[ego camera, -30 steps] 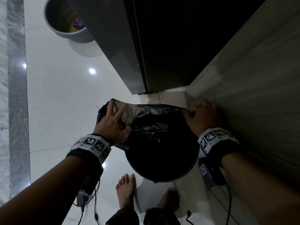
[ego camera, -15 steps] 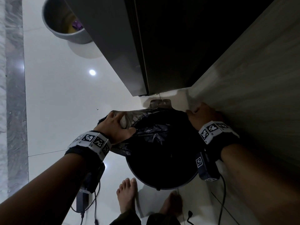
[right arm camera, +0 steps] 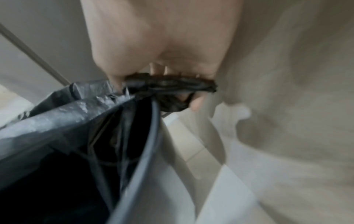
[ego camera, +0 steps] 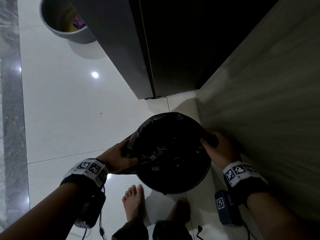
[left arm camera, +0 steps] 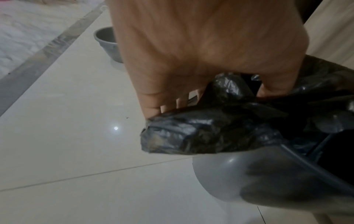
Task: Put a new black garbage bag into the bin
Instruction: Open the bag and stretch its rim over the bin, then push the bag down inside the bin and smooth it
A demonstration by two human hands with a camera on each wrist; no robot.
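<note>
A round grey bin stands on the floor in front of my feet, lined with a black garbage bag whose mouth is spread wide. My left hand grips the bag's edge at the bin's left rim; in the left wrist view the bunched bag is folded over the grey bin wall. My right hand pinches the bag's edge at the right rim; in the right wrist view the gathered bag sits in the fingers just outside the bin rim.
A wood-grain cabinet side runs close along the bin's right. A dark cabinet or appliance stands behind it. A second grey bucket with something yellow and purple inside sits far left on the glossy white tile floor. Bare feet stand near the bin.
Both hands have drawn the bag's edge down and outward over the rim, and the bag's mouth has gone from crumpled to wide open. The bin's far rim is now covered.
</note>
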